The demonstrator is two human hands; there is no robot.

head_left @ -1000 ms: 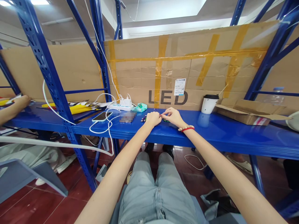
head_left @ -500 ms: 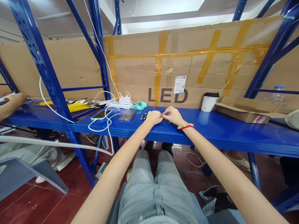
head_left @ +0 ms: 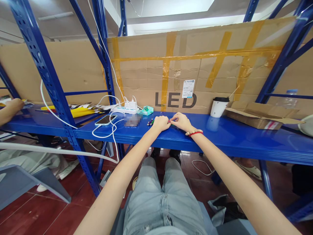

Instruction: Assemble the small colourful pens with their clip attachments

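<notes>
My left hand (head_left: 161,123) is closed over a small bunch of thin pen-like sticks (head_left: 150,122) on the blue shelf top (head_left: 200,132). Dark, purple and green ends stick out to its left, and my fingers hide most of their length. Close against it on the right, my right hand (head_left: 181,121) pinches its thumb and fingers together by a thin reddish and green piece. That piece is too small to make out, and I cannot tell whether it belongs to the bunch. A beaded bracelet with a red cord (head_left: 194,132) circles my right wrist.
Left of my hands lie a phone (head_left: 106,120), a blurred-out item (head_left: 132,120), a white power strip (head_left: 127,110) with cables and a green packet (head_left: 147,110). A lidded paper cup (head_left: 219,107) and open cardboard box (head_left: 259,116) stand right. Another person's hand (head_left: 13,109) is far left.
My hands stay in nearly the same place, with only a slight shift of the right fingers. The other person's hand at far left has moved a little.
</notes>
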